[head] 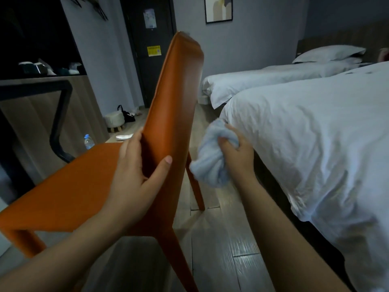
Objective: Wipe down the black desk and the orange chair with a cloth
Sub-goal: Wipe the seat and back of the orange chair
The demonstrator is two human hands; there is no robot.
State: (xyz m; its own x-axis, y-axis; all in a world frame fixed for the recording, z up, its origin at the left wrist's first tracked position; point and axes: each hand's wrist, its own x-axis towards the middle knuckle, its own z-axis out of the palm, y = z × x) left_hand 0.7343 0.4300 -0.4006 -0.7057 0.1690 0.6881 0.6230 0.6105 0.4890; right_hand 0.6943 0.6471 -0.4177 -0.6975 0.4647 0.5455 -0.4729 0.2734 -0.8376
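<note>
The orange chair (pixel 174 98) fills the left and middle of the head view, its backrest rising up the centre and its seat spreading to the lower left. My left hand (pixel 136 175) grips the lower edge of the backrest, thumb on the back face and fingers on the front. My right hand (pixel 237 150) is closed around a bunched pale blue cloth (pixel 210 163), held in the air just right of the chair, apart from it. The black desk (pixel 61 114) shows only as a dark frame and leg at the far left.
A bed with white bedding (pixel 315 133) runs along the right, close to my right arm; a second bed (pixel 263 79) lies behind it. A water bottle (pixel 88 141), a small round stool (pixel 113 121) and a black bag (pixel 126 114) stand on the wooden floor beyond the chair.
</note>
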